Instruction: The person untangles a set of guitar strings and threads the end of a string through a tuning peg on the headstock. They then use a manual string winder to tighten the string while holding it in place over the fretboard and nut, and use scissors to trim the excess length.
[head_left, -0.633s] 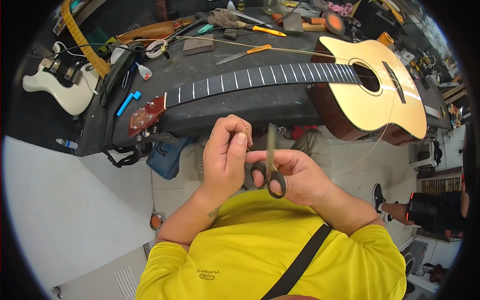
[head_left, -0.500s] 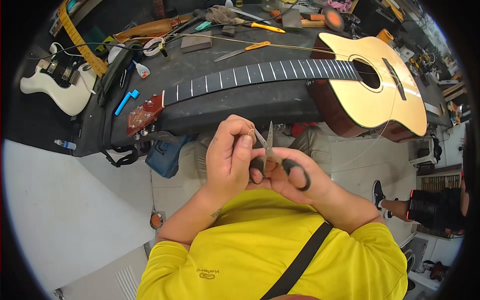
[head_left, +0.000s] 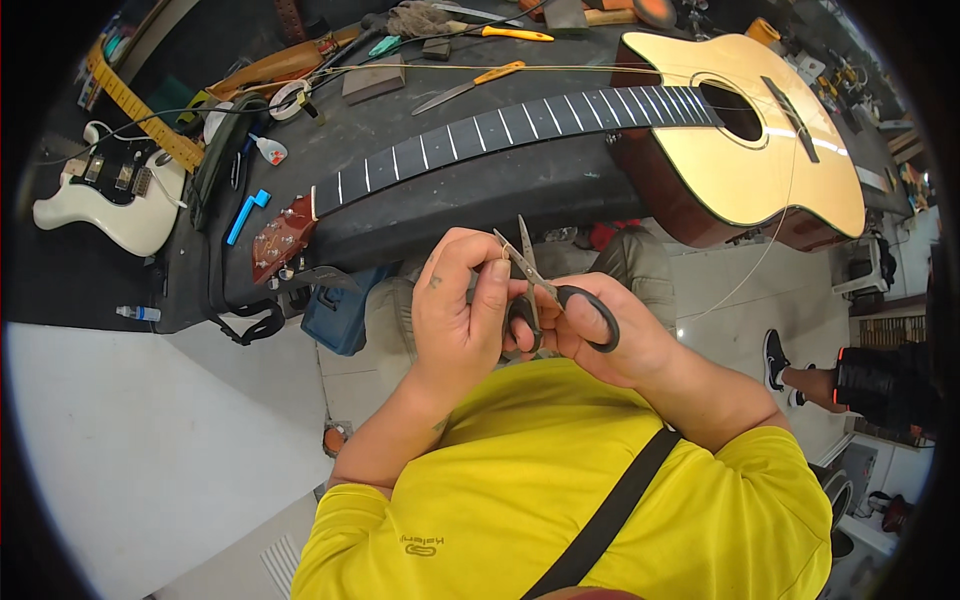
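My left hand (head_left: 460,310) pinches a small loop of thin gold string (head_left: 504,253) between thumb and fingers. In my right hand (head_left: 620,340) are black-handled scissors (head_left: 532,268), thumb and a finger through the rings, with the blades apart at the string by my left fingertips. Just beyond both hands lies an acoustic guitar, its pale body (head_left: 710,190) at the right and its dark fretted neck (head_left: 440,147) reaching left to a reddish headstock (head_left: 275,245). A loose thin string hangs down over the guitar body.
A dark workbench (head_left: 400,230) holds a white electric guitar (head_left: 110,215), a blue plastic winder (head_left: 242,218), a glue bottle (head_left: 271,149), a yellow-handled blade (head_left: 495,75) and assorted tools. A blue case (head_left: 335,325) sits below it. Another person's leg (head_left: 815,385) is at right.
My right hand has swung the scissor blades up and opened them at the string by my left fingers. The bench appears slightly higher in view.
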